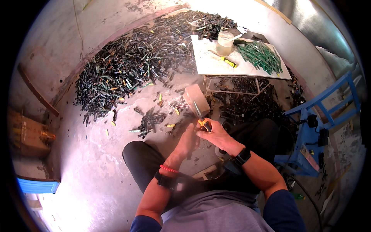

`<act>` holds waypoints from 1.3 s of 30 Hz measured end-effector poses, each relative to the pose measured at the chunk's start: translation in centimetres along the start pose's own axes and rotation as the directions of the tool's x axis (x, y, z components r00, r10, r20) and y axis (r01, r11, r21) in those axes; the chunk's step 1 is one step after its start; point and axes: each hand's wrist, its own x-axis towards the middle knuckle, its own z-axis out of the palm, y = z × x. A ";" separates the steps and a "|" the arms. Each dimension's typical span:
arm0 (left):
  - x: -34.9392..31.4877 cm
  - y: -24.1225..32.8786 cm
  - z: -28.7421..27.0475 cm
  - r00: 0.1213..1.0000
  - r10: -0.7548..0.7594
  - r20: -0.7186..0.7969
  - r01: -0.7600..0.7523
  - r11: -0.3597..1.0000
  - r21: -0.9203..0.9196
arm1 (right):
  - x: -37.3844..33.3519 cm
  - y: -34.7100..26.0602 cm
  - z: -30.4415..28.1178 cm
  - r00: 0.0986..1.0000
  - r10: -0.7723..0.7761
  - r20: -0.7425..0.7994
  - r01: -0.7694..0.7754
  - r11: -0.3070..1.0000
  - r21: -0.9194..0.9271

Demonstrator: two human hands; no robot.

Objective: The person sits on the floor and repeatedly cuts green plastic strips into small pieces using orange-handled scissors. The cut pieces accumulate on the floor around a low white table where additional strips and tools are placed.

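My right hand (217, 136) is closed around the orange-and-black handle of a tool (198, 110) with a tapered silver metal tip. The tip points away from me, in front of a tan brick-like block (195, 97) on the floor. Whether the tool is a pair of long-nose pliers cannot be made out. Just left of the handle, my left hand (188, 140) hovers between my knees, smeared by motion, its fingers unclear. Beyond it on the floor lies a small heap of dark strips (150, 120), with a few yellow pieces (171, 125) scattered near.
A large pile of dark strips (127, 65) spreads along the far wall. On a low table with a white top (205, 65) stand a clear tub of liquid (224, 44), green strips (261, 58) and a yellow-handled tool (228, 62). A blue frame (305, 143) stands right, a cardboard box (33, 133) left.
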 end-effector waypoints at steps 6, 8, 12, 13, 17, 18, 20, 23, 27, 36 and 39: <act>0.0 -0.4 0.1 0.998 -0.001 0.064 0.000 1.000 0.014 | 0.1 0.1 -0.6 1.000 -0.008 0.022 0.008 1.000 -0.006; 0.3 -0.9 -0.6 0.994 -0.019 0.104 0.020 1.000 -0.017 | 0.1 -0.3 -0.4 1.000 0.000 0.025 -0.001 0.999 0.046; -0.1 -0.1 0.3 0.995 -0.057 0.087 0.068 0.990 -0.123 | 0.1 -0.3 -0.6 0.999 0.047 -0.022 -0.042 0.981 0.192; -0.6 0.4 0.6 0.994 -0.055 0.090 0.065 0.992 -0.113 | 0.3 0.1 -0.8 0.998 0.045 -0.042 -0.036 0.979 0.199; -1.3 1.0 1.0 0.996 -0.035 0.078 0.042 0.995 -0.087 | 0.5 0.4 -1.1 0.994 0.056 -0.088 -0.023 0.941 0.339; -1.3 1.0 1.0 0.997 -0.028 0.068 0.033 0.996 -0.084 | 0.5 0.5 -1.1 0.994 0.069 -0.086 -0.033 0.928 0.371; -1.3 1.1 1.1 0.996 -0.031 0.079 0.038 0.995 -0.088 | 0.6 0.7 -1.0 0.993 0.063 -0.104 -0.017 0.918 0.397; -0.8 0.6 0.4 0.997 -0.042 0.068 0.048 0.995 -0.082 | 0.9 1.4 -1.1 0.991 0.063 -0.119 -0.019 0.941 0.339; -0.5 0.0 -0.2 0.999 0.043 -0.032 -0.043 0.999 -0.016 | 0.4 1.1 -0.7 0.979 0.029 -0.201 -0.018 0.998 0.060; 1.2 -1.6 -1.6 0.903 0.334 -0.269 -0.259 0.925 0.278 | -4.1 2.1 0.6 0.980 -0.041 -0.197 -0.125 0.643 -0.756; 1.6 -1.7 -1.5 0.890 0.329 -0.316 -0.267 0.938 0.222 | -4.4 2.0 0.9 0.986 -0.014 -0.165 -0.121 0.620 -0.775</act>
